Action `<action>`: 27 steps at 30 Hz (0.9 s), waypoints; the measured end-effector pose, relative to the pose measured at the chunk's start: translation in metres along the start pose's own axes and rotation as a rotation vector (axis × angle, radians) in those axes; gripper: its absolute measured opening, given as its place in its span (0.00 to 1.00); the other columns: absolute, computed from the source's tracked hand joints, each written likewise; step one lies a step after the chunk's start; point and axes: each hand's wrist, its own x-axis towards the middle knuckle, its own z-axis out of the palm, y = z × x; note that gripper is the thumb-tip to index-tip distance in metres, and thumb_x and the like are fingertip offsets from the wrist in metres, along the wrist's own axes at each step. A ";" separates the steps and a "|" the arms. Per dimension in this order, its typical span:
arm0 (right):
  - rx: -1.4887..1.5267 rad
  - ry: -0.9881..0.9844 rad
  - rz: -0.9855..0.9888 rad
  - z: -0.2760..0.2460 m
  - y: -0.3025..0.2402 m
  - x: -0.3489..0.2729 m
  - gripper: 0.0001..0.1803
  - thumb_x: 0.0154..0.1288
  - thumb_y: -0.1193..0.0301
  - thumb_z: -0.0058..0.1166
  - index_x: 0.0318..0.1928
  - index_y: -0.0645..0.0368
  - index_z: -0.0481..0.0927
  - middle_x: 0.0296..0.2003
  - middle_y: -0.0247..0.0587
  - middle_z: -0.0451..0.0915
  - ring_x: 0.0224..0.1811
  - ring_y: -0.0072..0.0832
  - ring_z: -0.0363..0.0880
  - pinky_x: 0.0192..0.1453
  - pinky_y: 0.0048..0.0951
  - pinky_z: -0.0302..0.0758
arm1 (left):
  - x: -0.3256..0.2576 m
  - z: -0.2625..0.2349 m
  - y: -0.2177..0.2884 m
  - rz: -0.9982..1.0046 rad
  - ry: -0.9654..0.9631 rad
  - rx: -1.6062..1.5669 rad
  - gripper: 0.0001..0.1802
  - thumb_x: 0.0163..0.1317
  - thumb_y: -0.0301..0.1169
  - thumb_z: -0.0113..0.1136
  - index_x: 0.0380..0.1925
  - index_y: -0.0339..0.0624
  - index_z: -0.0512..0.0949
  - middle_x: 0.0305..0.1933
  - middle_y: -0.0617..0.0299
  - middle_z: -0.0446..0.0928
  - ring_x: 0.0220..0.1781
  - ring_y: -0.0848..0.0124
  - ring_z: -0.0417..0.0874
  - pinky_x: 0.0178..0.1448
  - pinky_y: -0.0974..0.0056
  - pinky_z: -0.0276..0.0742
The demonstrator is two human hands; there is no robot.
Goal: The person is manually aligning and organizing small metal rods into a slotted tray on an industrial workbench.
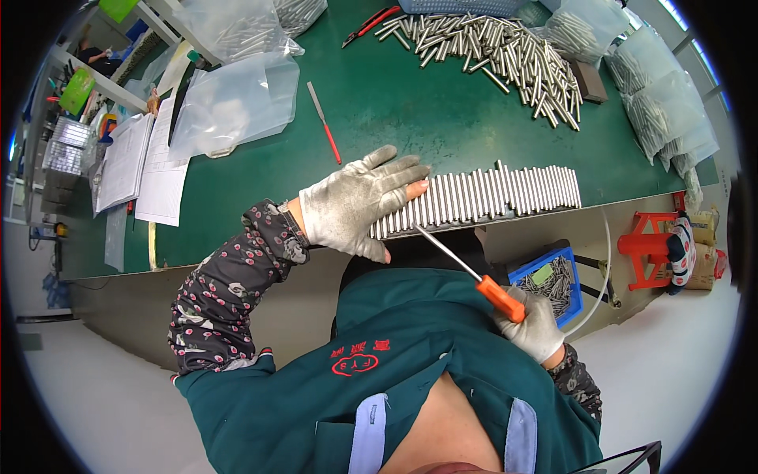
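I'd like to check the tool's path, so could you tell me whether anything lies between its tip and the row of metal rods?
Nothing visible does. The right hand holds the orange-handled tool, whose tip reaches the row of metal rods beside the left hand.

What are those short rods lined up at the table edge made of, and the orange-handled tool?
The row of rods looks like bare metal, likely steel: silver-grey with bright glints. The tool in the right hand has a thin shiny metal shaft and a matte orange handle, probably plastic.
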 end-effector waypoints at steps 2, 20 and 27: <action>-0.004 0.039 -0.131 0.006 0.012 -0.004 0.11 0.52 0.69 0.59 0.37 0.60 0.81 0.27 0.49 0.80 0.28 0.44 0.81 0.34 0.35 0.78 | 0.001 0.000 0.000 0.000 -0.001 0.004 0.56 0.53 0.73 0.42 0.68 0.37 0.50 0.68 0.40 0.57 0.71 0.44 0.57 0.74 0.43 0.45; 0.059 -0.063 -0.156 0.007 -0.002 0.005 0.13 0.50 0.69 0.60 0.38 0.61 0.81 0.29 0.51 0.81 0.30 0.46 0.81 0.36 0.34 0.79 | -0.036 -0.009 0.009 -0.117 -0.050 0.022 0.58 0.50 0.75 0.43 0.69 0.40 0.51 0.69 0.40 0.55 0.72 0.46 0.55 0.74 0.43 0.44; 0.004 -0.111 -0.178 0.006 -0.005 0.010 0.12 0.52 0.70 0.58 0.38 0.61 0.81 0.27 0.52 0.79 0.29 0.48 0.80 0.35 0.36 0.78 | -0.033 -0.010 0.015 -0.128 -0.012 0.055 0.57 0.43 0.64 0.60 0.66 0.37 0.56 0.70 0.46 0.55 0.73 0.52 0.54 0.76 0.46 0.45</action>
